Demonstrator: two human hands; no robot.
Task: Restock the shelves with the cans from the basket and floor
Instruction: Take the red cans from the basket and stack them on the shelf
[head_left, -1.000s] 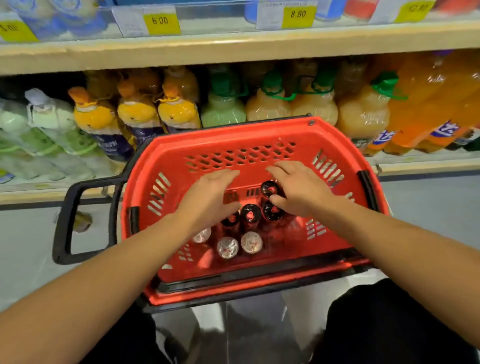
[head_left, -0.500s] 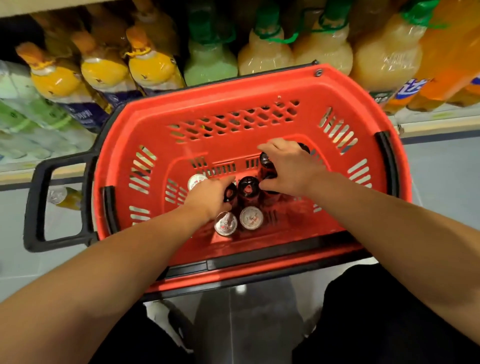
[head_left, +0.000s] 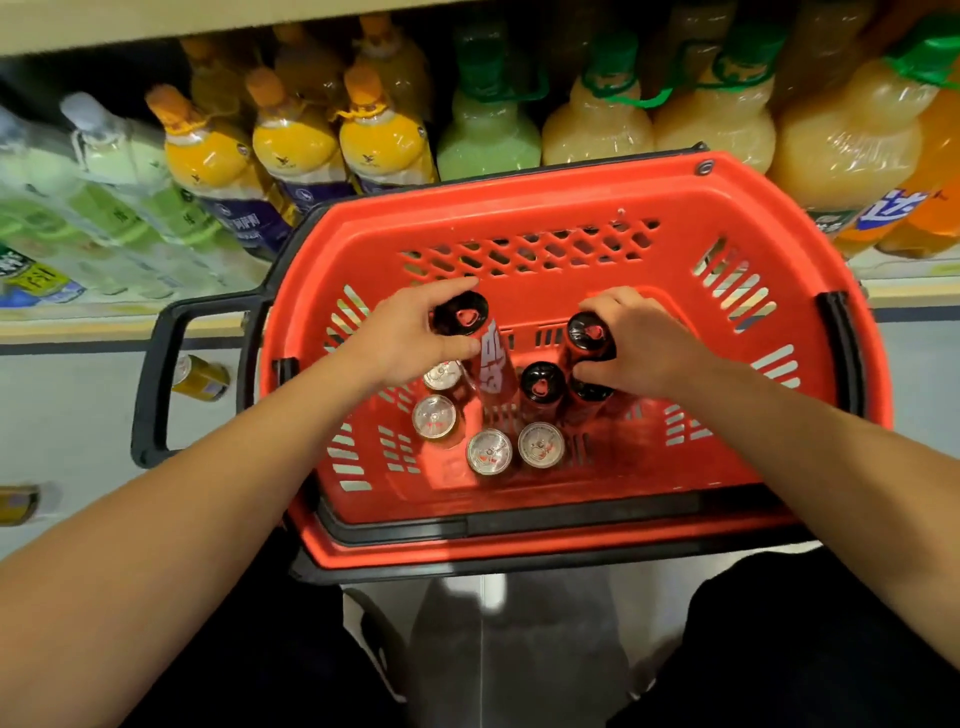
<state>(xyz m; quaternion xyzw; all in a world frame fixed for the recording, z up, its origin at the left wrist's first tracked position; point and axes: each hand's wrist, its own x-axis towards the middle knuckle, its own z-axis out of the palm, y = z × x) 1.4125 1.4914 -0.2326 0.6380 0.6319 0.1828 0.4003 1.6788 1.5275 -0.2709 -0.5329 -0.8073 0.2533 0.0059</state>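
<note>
While the red basket (head_left: 571, 208) is sitting near the shelf, the left hand (head_left: 405, 332) is gripping a black-topped can (head_left: 470, 332) and the right hand (head_left: 639, 343) is gripping another (head_left: 587, 335), both inside it.

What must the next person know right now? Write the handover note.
Left hand grips a red can, lifted and tilted above the others. Right hand grips a second red can.
In the basket: two more black-topped cans, four silver-topped cans.
On the floor: a yellow can left of the basket.
Done: both grips taken. Left: shelve everything.
</note>
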